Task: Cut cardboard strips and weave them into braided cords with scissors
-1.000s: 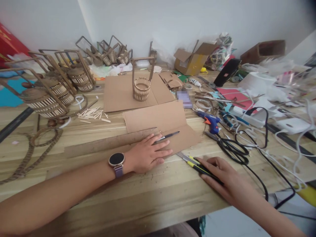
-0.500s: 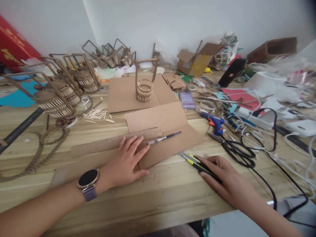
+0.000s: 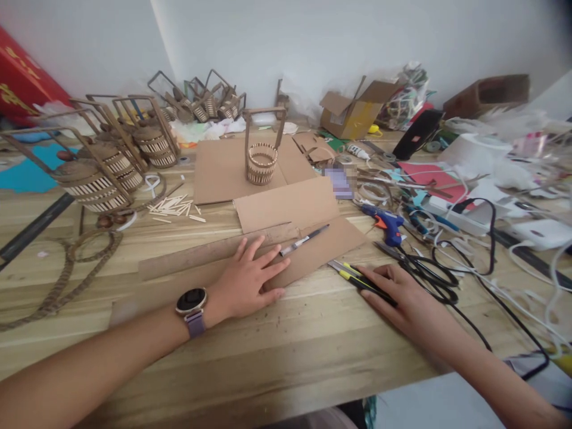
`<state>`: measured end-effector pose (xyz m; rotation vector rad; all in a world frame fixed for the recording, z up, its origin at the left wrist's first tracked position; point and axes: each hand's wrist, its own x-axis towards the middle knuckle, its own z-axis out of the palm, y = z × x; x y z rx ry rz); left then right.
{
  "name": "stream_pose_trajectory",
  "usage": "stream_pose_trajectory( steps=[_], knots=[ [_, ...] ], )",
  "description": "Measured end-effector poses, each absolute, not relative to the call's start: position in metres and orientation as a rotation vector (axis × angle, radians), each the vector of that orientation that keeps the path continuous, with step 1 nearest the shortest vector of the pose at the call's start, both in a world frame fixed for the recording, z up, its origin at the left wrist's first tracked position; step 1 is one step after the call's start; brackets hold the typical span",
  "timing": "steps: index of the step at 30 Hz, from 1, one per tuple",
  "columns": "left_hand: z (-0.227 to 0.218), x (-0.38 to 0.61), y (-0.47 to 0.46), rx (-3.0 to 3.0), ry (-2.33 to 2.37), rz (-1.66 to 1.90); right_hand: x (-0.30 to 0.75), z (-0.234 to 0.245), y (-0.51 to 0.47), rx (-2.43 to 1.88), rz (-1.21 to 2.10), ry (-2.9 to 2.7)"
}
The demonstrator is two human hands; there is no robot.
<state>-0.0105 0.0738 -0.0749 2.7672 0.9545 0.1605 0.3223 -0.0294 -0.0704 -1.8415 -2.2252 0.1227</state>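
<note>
My left hand [image 3: 250, 280] lies flat with its fingers spread, pressing on a brown cardboard sheet [image 3: 322, 244] where a long cardboard strip [image 3: 192, 257] meets it. A watch is on that wrist. A black and silver pen [image 3: 304, 240] rests on the sheet just right of my fingertips. My right hand [image 3: 397, 298] lies near the table's front edge, its fingers stretched over the handle of a yellow and black utility knife [image 3: 346, 274], whose blade end points left toward the cardboard.
A small stick basket with a tall handle [image 3: 261, 161] stands on another cardboard sheet behind. Several finished baskets [image 3: 102, 173], loose sticks [image 3: 172, 205] and rope [image 3: 67, 274] lie left. A blue glue gun [image 3: 384, 219], black scissors [image 3: 424, 271], cables and clutter fill the right.
My left hand slid left along the cardboard, away from the pen, then came partly back to the right. My right hand stayed on the knife.
</note>
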Motion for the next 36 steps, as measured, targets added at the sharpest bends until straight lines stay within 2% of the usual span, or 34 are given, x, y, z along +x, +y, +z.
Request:
stream_pose_trajectory(
  steps=[6,23,28,36],
  knots=[
    [-0.079,-0.011,0.071,2.784,0.964,0.252,0.321,-0.068,-0.03,-1.814,0.175,-2.264],
    [-0.075,-0.009,0.072,2.744,0.985,0.226,0.299,-0.071,-0.037,-1.749,0.238,-2.297],
    [-0.069,-0.036,0.079,2.693,0.792,0.162,0.3,-0.071,-0.03,-1.766,0.206,-2.292],
    [-0.074,-0.076,0.071,2.816,0.902,0.073,0.304,-0.072,-0.024,-1.735,0.217,-2.32]
  ],
)
